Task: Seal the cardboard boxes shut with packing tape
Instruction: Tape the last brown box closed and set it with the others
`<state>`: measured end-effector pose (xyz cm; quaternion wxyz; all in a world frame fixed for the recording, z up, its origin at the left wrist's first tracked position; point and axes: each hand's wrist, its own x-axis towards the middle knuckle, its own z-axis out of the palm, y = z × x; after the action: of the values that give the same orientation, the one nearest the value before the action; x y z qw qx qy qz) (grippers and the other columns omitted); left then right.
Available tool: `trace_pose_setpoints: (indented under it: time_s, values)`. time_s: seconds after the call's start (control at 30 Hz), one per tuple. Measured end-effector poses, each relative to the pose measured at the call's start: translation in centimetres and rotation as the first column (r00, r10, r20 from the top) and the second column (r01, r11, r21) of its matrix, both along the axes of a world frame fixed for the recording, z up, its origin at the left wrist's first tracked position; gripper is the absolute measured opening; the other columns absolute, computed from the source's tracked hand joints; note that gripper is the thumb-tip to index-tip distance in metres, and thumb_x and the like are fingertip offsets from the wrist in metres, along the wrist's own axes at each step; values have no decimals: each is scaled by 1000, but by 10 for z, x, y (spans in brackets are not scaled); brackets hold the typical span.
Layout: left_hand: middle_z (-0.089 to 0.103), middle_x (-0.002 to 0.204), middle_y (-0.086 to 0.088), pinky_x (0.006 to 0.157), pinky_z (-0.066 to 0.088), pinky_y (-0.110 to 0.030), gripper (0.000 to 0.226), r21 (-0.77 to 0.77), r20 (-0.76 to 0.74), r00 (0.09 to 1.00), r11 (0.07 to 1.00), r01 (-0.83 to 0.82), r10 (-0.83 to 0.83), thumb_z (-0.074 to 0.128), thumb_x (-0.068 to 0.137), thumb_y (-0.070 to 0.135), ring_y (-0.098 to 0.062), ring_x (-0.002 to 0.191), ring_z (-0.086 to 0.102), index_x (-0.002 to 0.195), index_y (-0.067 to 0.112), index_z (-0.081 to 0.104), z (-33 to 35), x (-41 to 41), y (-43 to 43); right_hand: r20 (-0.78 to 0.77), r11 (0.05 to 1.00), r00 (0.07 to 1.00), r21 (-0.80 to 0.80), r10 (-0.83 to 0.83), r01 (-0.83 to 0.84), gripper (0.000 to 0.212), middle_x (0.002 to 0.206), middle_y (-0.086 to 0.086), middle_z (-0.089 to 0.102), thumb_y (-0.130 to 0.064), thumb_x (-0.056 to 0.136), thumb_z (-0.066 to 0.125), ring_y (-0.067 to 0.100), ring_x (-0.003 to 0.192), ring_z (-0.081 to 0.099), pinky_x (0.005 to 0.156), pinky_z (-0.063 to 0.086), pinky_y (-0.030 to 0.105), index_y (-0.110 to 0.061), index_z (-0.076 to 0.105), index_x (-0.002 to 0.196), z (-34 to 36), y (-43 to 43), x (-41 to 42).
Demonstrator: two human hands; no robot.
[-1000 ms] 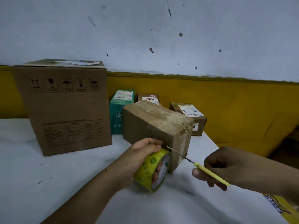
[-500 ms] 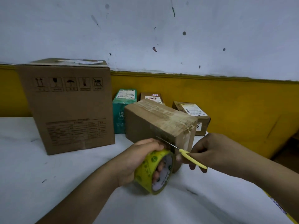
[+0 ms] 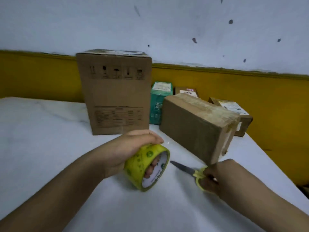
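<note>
Left fingers [image 3: 151,166] tight through green-printed yellow tape roll [image 3: 140,158] — right fingers [image 3: 211,181] tight around scissors [image 3: 188,170].

The scissors [image 3: 184,169] handles seem mostly hidden under the right hand [image 3: 215,180].

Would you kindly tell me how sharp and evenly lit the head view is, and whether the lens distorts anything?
Head view: soft all over with motion blur, so print on the tall box is unreadable; light dim and flat, no glare or hard shadows; the wide lens tapers that box toward its base.
</note>
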<state>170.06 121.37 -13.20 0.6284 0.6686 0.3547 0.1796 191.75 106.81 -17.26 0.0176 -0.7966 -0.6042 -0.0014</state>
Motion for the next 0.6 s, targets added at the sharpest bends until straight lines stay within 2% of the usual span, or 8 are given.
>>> trace_pose_setpoints:
  time_s: [0.07,0.1,0.17,0.23,0.33,0.47,0.53,0.6]
  values:
    - [72,104,-7,79,56,-32,12,-11,29,999,999,-43,43,68,86,24,-23,100,68,83,31,77,2,-18,-9,45,996,999,92,8,-12,48,89,-5,68,-63,94,35,11,80,64,73,54,28,-26,66,90,14,13,-19]
    - [71,103,-7,76,55,-30,10,-12,37,997,998,-63,63,70,82,24,-23,99,68,82,32,77,3,-27,-14,13,989,999,146,39,-41,60,83,-6,68,-72,89,28,9,75,63,69,54,29,-26,66,85,24,21,-32]
    - [71,104,-14,73,55,-31,13,-13,44,994,995,-102,103,68,80,23,-24,94,69,89,30,74,5,-45,-24,-213,958,967,277,142,-80,68,69,-11,64,-82,72,20,5,64,60,57,47,23,-29,64,74,42,35,-62]
    - [72,104,-21,68,57,-32,16,-43,46,991,991,-124,126,59,93,16,-29,88,69,105,23,67,9,-65,-38,-414,923,865,361,284,-130,61,67,-17,64,-83,63,32,1,66,61,55,46,18,-33,67,75,54,46,-95]
    - [72,97,-22,60,58,-31,20,-82,48,978,976,-201,205,53,96,11,-34,84,66,114,14,61,12,-102,-61,-441,856,767,443,466,-265,51,62,-15,63,-74,67,47,-3,69,59,55,48,17,-27,68,70,55,58,-141]
    - [76,102,-12,88,58,-42,29,-28,-5,928,928,-373,373,71,86,20,-28,96,73,114,24,67,11,-166,-96,-417,747,640,520,645,-414,29,56,-14,56,-41,87,67,-4,65,55,53,39,9,-23,61,64,43,54,-197]
    - [77,100,-9,91,57,-43,44,-21,-37,892,892,-451,450,81,71,25,-25,95,74,113,27,68,7,-193,-118,-377,668,573,578,728,-468,31,55,-14,52,-34,88,69,0,64,54,54,37,10,-24,56,62,33,47,-224]
    - [77,95,-7,88,58,-42,46,56,-157,831,845,-532,533,83,66,34,-24,89,74,110,32,68,-4,-213,-138,-354,611,520,624,777,-487,31,56,-12,50,-30,88,71,5,64,52,55,36,13,-21,55,62,21,41,-245]
